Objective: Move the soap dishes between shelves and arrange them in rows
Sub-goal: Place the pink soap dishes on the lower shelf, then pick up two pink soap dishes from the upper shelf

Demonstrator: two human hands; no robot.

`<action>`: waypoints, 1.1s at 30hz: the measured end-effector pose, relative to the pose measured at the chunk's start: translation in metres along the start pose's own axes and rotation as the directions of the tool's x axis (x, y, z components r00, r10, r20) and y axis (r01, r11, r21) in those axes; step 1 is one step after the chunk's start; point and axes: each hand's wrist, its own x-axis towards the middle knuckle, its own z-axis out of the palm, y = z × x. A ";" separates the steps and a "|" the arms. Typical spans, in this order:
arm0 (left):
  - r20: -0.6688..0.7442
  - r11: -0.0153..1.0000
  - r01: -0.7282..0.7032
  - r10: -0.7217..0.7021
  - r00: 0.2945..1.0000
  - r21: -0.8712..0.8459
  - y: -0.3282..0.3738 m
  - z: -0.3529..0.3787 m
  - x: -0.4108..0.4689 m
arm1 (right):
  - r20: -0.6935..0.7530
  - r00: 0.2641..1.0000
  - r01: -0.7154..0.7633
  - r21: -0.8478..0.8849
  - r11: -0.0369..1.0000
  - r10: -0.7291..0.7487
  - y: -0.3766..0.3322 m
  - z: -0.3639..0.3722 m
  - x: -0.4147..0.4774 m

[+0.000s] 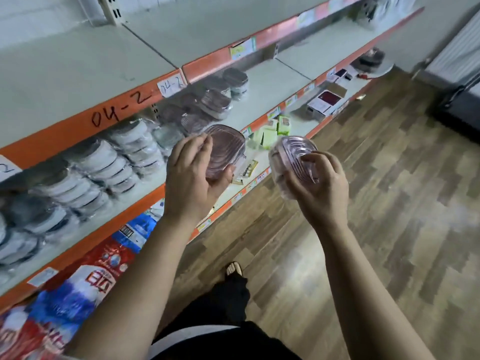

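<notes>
Both hands are up in front of the shelving, forearms reaching forward from the bottom of my view. My left hand (192,178) shows me its back, fingers and thumb curled round a pink soap dish (228,149) held on edge just at the front of the middle shelf (267,81). My right hand (322,190) is apart from it, out over the wooden floor (376,216), wrist bent, fingertips pinching the rim of a second pink soap dish (288,157) tilted with its ribbed face toward me. On the middle shelf, wrapped white soap dishes (104,165) lie in stacked rows, with brown soap dishes (207,105) further along.
</notes>
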 end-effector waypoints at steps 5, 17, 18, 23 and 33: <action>0.022 0.990 0.134 -0.135 0.991 0.053 -0.016 0.055 0.026 | 0.115 0.992 0.049 -0.007 0.999 -0.048 0.033 0.032 0.066; -0.023 0.902 0.397 -0.399 0.917 0.169 -0.036 0.159 0.069 | 0.330 0.927 0.158 0.084 0.984 -0.177 0.104 0.112 0.169; -0.038 0.890 0.420 -0.421 0.906 0.178 -0.036 0.169 0.069 | 0.350 0.916 0.168 0.101 0.981 -0.193 0.111 0.118 0.177; -0.151 0.792 0.561 -0.541 0.828 0.239 -0.044 0.224 0.073 | 0.446 0.850 0.231 0.164 0.959 -0.280 0.148 0.150 0.215; -0.416 0.608 0.732 -0.605 0.679 0.309 -0.099 0.310 0.099 | 0.497 0.769 0.294 0.282 0.913 -0.401 0.190 0.224 0.257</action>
